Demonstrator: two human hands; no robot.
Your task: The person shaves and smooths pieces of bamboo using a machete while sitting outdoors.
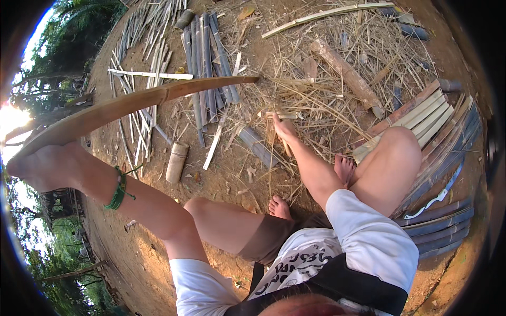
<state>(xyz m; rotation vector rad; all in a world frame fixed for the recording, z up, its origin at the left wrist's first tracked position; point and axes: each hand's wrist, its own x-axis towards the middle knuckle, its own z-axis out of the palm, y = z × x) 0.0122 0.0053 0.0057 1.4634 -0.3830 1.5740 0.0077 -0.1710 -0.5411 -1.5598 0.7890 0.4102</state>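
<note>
My left hand (45,160) is raised at the far left, its fingers closed round the near end of a long bamboo strip (153,99). The strip curves to the right, and its thin far end lies over the littered ground. In front of my right leg, my right hand (285,131) is low and closed. A short wooden handle (287,149) sticks out beneath it; whatever it belongs to is hidden by the hand. Just beyond the fingers lies a short pale wood piece (279,115). A dark bamboo section (257,146) rests left of that hand.
Shavings (311,105) cover the ground ahead, around a thick bamboo length (348,73). Dark bamboo slats (203,68) and thin pale strips (150,73) lie at the far left. A bamboo stub (177,162) is nearer. Split bamboo (440,226) and a white-handled tool (436,199) lie right.
</note>
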